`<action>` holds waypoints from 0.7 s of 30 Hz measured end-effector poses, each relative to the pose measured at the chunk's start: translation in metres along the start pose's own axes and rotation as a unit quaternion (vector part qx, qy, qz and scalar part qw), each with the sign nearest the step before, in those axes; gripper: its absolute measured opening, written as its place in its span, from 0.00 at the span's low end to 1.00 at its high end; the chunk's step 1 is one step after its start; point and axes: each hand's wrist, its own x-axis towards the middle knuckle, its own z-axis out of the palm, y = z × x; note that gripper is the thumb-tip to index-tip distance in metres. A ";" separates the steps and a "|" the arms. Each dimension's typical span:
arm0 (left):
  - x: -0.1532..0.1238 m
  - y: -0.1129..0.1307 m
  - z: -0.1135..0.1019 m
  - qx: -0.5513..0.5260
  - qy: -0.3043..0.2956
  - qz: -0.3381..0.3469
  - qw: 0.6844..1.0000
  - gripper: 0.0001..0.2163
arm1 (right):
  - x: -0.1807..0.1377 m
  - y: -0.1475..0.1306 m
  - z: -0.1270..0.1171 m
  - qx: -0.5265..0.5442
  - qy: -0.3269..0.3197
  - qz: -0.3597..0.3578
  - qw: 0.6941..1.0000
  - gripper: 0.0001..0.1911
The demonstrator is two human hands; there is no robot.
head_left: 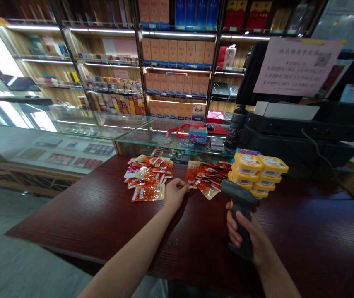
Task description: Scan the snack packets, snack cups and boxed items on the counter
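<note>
Dark-grey scanner (238,193), partly behind right hand (256,238)

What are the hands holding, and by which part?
The right hand holds the scanner by its handle. The left hand has its fingers at an orange packet's lower edge; whether they grip it cannot be told.

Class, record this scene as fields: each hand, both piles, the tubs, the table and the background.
Left hand: by an orange packet; grip unclear
Right hand: wrapped around a dark handheld scanner
Left pile: mostly orange packets
Right pile: overlapping packets
Tubs: yellow, stacked
Table: dark reddish-brown
Background: glass counter, shelves with boxes
</note>
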 end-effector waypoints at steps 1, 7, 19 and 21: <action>-0.001 0.000 0.000 -0.008 0.002 -0.001 1.000 0.08 | 0.000 0.000 0.000 0.001 0.004 0.000 1.000 0.13; 0.006 0.012 -0.005 -0.116 0.028 -0.005 0.993 0.07 | 0.001 0.004 -0.004 0.010 0.009 0.004 1.000 0.13; 0.059 0.013 -0.125 0.060 0.376 0.032 0.924 0.13 | -0.001 0.004 -0.001 0.026 0.019 0.013 0.999 0.14; 0.057 0.004 -0.140 0.154 0.403 0.005 0.902 0.11 | -0.002 0.004 0.000 0.020 0.027 0.013 0.999 0.14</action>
